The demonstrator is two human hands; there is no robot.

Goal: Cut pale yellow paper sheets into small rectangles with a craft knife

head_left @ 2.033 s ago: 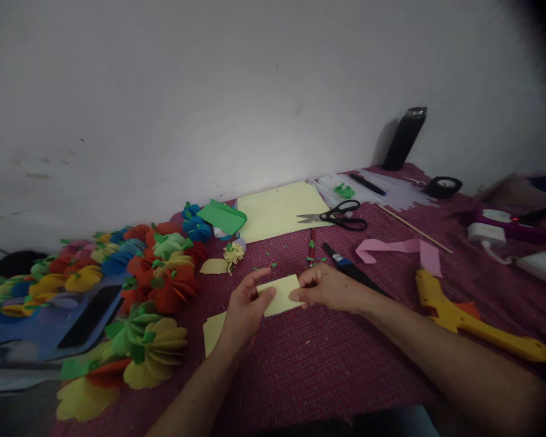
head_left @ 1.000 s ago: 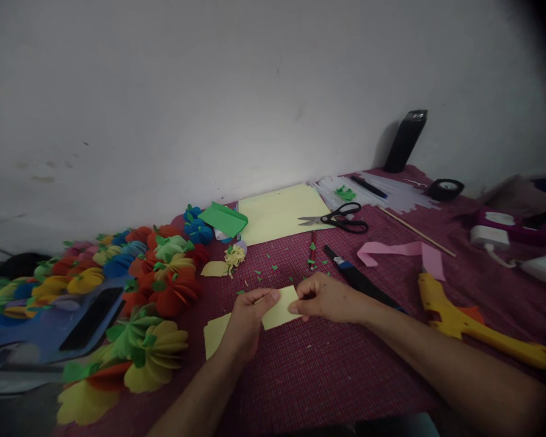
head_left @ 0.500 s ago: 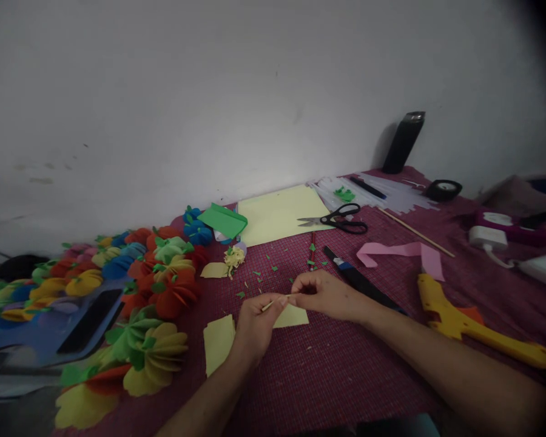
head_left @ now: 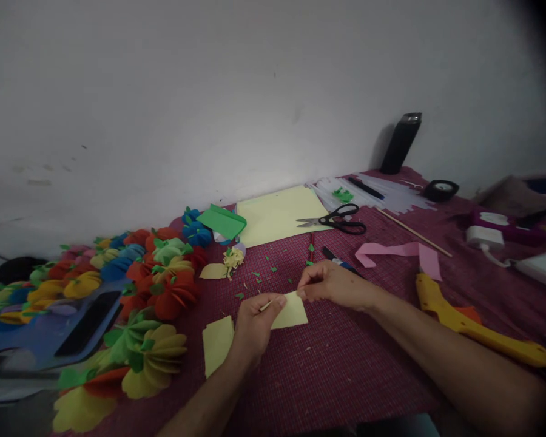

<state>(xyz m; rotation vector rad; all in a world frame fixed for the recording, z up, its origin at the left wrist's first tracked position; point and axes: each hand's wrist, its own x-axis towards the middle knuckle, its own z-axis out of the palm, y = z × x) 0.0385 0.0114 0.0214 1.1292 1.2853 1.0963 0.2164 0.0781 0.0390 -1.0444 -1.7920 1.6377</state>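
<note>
A small pale-yellow piece of paper (head_left: 292,312) spans the gap between my hands over the cloth. My left hand (head_left: 255,325) pinches its left part between thumb and fingers, where a thin pale edge shows beside the thumb. At the upper right corner, my right hand (head_left: 337,286) grips the paper with thumb and fingertips. Other yellow paper pieces (head_left: 217,345) lie left of my left wrist. Beyond my hands sit a yellow paper-strip flower (head_left: 233,258) and scattered green paper bits.
Colourful paper flowers (head_left: 175,294) crowd the left side. Black-handled scissors (head_left: 341,220) rest on a large yellow sheet (head_left: 273,215). A cutter knife (head_left: 334,258), pink strip (head_left: 391,250) and yellow glue gun (head_left: 464,325) lie rightward. A black bottle (head_left: 401,144) stands by the wall.
My right hand has slid to the right along the paper's top edge, away from my left thumb. More of the paper now shows between my hands.
</note>
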